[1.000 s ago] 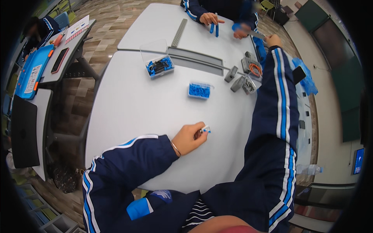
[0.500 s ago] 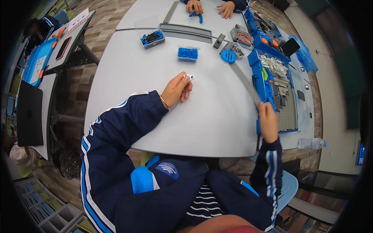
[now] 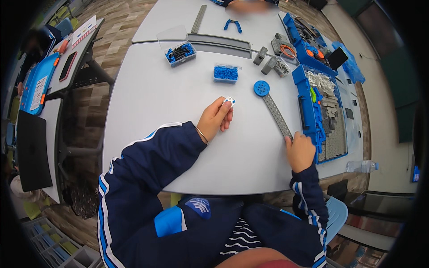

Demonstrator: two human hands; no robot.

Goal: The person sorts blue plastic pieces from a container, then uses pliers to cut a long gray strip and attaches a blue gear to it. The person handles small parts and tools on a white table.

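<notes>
Over the middle of the table, my left hand (image 3: 213, 119) is closed on a small white connector piece (image 3: 230, 100) with blue pins in it, pinched between thumb and fingers. At the right, my right hand (image 3: 300, 152) grips the near end of a long grey perforated beam (image 3: 278, 117). A round blue disc with holes (image 3: 261, 88) sits at the beam's far end, close to or on the tabletop; I cannot tell which. Beyond my left hand stands a small clear box of blue pins (image 3: 226, 73).
An open clear box with blue and black pins (image 3: 180, 54) stands far left. Blue-handled pliers (image 3: 233, 26) lie near a co-worker across the table. A blue case of grey and white parts (image 3: 308, 114) borders the right side. Grey blocks (image 3: 260, 56) and an orange cable (image 3: 288, 51) lie far right.
The beam and disc have come nearer to me and slightly left, and their motion has slowed. The co-worker's hand has let go of the pliers. My left hand keeps the white piece.
</notes>
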